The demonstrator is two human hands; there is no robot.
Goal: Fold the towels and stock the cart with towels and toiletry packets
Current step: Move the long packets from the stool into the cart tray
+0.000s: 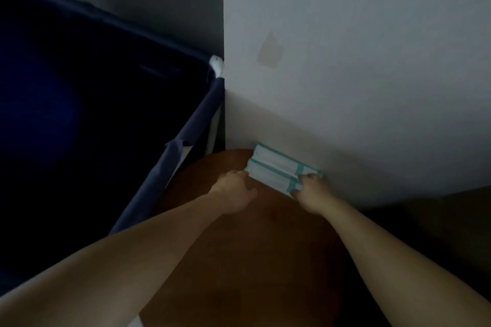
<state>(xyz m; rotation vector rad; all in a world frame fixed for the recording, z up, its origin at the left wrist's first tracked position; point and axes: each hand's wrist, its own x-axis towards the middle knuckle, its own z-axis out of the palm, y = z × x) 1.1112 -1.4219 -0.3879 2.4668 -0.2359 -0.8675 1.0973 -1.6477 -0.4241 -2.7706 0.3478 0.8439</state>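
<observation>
Two white toiletry packets (pixel 276 170) with teal edges lie side by side at the far edge of a round brown table (pixel 252 241), against the white wall. My left hand (pixel 233 194) touches the left end of the nearer packet with its fingertips. At the packets' right end, my right hand (pixel 313 191) has its fingers curled over them. The dark blue fabric cart (pixel 93 114) stands to the left of the table, its inside dark. No towels are in view.
A white wall (pixel 358 61) rises right behind the packets. The cart's blue rim (pixel 183 151) runs close along the table's left edge. The scene is dim, and the floor at the right is dark.
</observation>
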